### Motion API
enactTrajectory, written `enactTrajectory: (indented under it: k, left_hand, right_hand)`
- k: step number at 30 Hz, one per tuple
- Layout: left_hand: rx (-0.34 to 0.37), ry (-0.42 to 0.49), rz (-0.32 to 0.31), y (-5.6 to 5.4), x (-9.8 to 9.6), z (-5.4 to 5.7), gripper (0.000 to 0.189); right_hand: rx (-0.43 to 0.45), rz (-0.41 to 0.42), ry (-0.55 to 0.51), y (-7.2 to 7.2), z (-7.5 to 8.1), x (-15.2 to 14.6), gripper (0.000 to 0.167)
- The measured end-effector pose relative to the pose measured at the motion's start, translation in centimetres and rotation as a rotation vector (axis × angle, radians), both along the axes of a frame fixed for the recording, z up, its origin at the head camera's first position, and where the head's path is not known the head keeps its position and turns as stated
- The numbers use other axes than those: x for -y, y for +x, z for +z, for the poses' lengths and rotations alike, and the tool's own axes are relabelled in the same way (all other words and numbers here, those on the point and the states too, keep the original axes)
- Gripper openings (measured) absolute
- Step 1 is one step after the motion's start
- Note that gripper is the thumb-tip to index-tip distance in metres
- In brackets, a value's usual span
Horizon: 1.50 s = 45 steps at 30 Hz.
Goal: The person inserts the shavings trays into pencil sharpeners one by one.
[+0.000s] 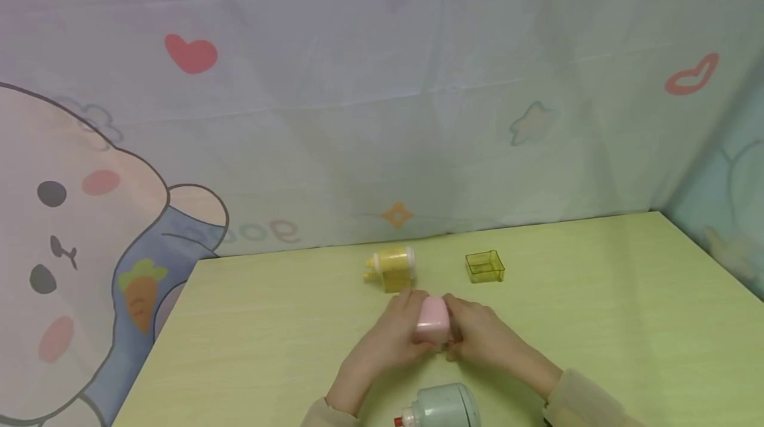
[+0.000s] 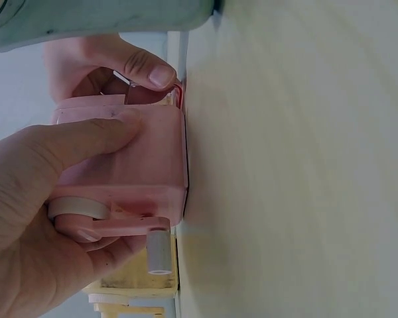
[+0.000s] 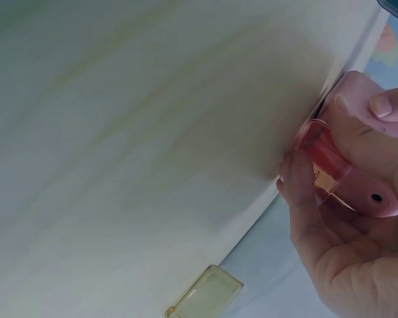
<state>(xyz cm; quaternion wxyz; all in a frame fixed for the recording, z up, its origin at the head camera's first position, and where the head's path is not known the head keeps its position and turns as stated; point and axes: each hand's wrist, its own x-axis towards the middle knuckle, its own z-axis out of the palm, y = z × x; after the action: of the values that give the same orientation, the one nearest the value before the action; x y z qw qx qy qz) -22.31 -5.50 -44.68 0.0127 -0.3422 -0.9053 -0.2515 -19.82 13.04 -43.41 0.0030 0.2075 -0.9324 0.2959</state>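
Note:
A pink hand-crank pencil sharpener (image 1: 432, 322) stands on the table between both hands. My left hand (image 1: 394, 329) grips its body, with the thumb across one face in the left wrist view. Beside those fingers is its crank handle (image 2: 158, 253). On the opposite end my right hand (image 1: 485, 337) pinches a see-through reddish shavings drawer (image 3: 325, 151) between thumb and fingers. The drawer sits at the sharpener's opening; the fingers partly hide how deep it is. Nearer the front edge of the view lies a grey-green sharpener (image 1: 444, 406) with a red tip.
Behind the hands lies a yellow crank sharpener (image 1: 395, 264). To its right a see-through yellow drawer (image 1: 486, 276) rests on the light table (image 1: 597, 321). A printed cloth (image 1: 358, 115) hangs along the table's back edge.

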Motion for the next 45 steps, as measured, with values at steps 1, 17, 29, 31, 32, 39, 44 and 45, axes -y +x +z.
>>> enactTrajectory:
  k: [1,17,29,31,32,39,44,45]
  left_hand:
    - [0.004,0.001,0.001,0.01,0.0,-0.01,0.061]
    - [0.004,-0.004,0.003,-0.04,-0.06,-0.1,0.062]
    - [-0.018,-0.014,-0.013,-0.15,-0.07,-0.1,0.061]
    - [-0.011,-0.011,-0.013,-0.15,-0.07,-0.05,0.06]
    - [-0.007,-0.009,-0.013,-0.15,-0.06,-0.04,0.06]
    - [-0.015,-0.001,-0.013,-0.15,0.04,-0.09,0.06]
    - [-0.025,-0.002,-0.016,-0.17,0.05,-0.12,0.06]
    - [-0.027,-0.004,-0.017,-0.17,0.06,-0.1,0.06]
  right_hand:
    - [-0.001,0.0,0.0,-0.02,-0.03,0.02,0.051]
    - [0.017,-0.014,-0.002,-0.46,-0.1,0.46,0.057]
    - [0.029,-0.034,0.002,-0.71,-0.23,0.78,0.063]
    - [0.034,-0.04,0.002,-0.73,-0.25,0.82,0.063]
    - [0.036,-0.041,0.0,-0.74,-0.25,0.84,0.064]
    - [0.033,-0.017,-0.012,-0.81,-0.25,0.8,0.064]
    - [0.026,0.029,-0.024,-0.98,-0.35,0.53,0.063]
    - [0.026,0.037,-0.027,-1.02,-0.36,0.5,0.063]
